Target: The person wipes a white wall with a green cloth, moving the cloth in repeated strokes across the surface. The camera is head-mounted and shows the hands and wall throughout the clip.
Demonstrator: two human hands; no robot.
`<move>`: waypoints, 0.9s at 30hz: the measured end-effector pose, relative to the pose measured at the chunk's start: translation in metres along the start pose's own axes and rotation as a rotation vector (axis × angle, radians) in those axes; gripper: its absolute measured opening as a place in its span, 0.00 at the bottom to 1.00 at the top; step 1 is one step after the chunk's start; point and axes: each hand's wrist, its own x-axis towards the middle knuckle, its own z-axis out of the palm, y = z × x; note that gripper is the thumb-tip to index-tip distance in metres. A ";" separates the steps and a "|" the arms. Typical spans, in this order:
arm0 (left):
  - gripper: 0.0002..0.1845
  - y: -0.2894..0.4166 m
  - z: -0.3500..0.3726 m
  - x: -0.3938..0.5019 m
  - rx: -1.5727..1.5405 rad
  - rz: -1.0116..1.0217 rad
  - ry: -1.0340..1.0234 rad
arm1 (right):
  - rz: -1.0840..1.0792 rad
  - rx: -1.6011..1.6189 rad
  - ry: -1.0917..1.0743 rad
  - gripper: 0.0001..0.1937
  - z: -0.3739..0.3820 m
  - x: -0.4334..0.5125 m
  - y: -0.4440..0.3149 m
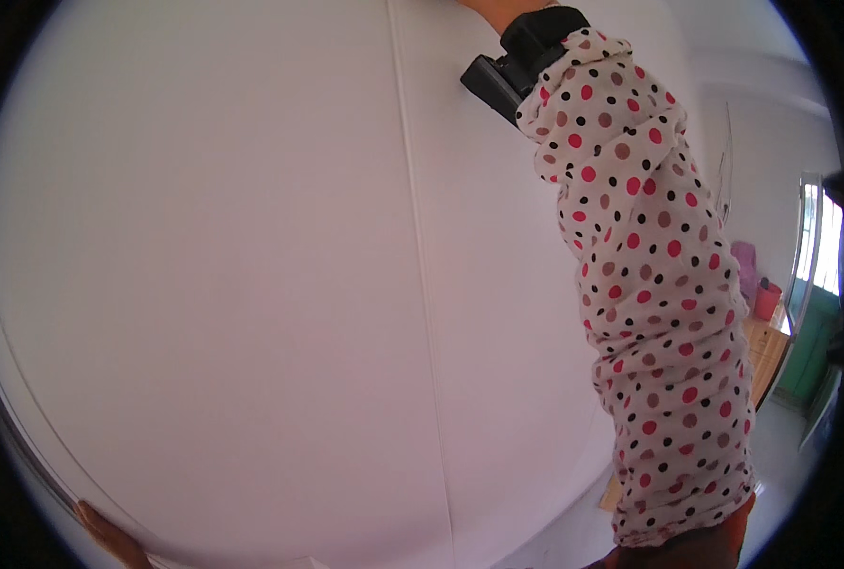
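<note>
A large white panel (251, 284) with a thin raised vertical seam (416, 213) fills most of the head view. At the lower left, part of my left hand (109, 533) lies against the panel's rim; its grip is unclear. My right arm, in a white sleeve (649, 284) with red, black and brown dots, reaches up in front of the panel. Only the wrist end of my right hand (496, 11) shows at the top edge, its fingers cut off by the frame. A black device (528, 60) is strapped around that wrist.
At the right stand a wooden cabinet (766, 348) with a red container (768, 299) on it, a pink item (745, 267) beside it, a bright barred window (820, 235) and a green panel (809, 348). Pale floor (784, 434) shows below.
</note>
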 end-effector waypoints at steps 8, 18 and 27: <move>0.32 -0.086 0.022 0.029 -0.050 -0.009 0.027 | 0.153 -0.080 -0.185 0.11 -0.033 -0.048 -0.033; 0.34 -0.070 0.032 0.031 -0.367 -0.111 0.097 | 0.540 0.242 -0.021 0.30 -0.074 -0.131 -0.111; 0.35 -0.073 0.027 0.030 -0.057 -0.043 -0.043 | 0.646 0.477 -0.198 0.36 -0.167 -0.242 -0.275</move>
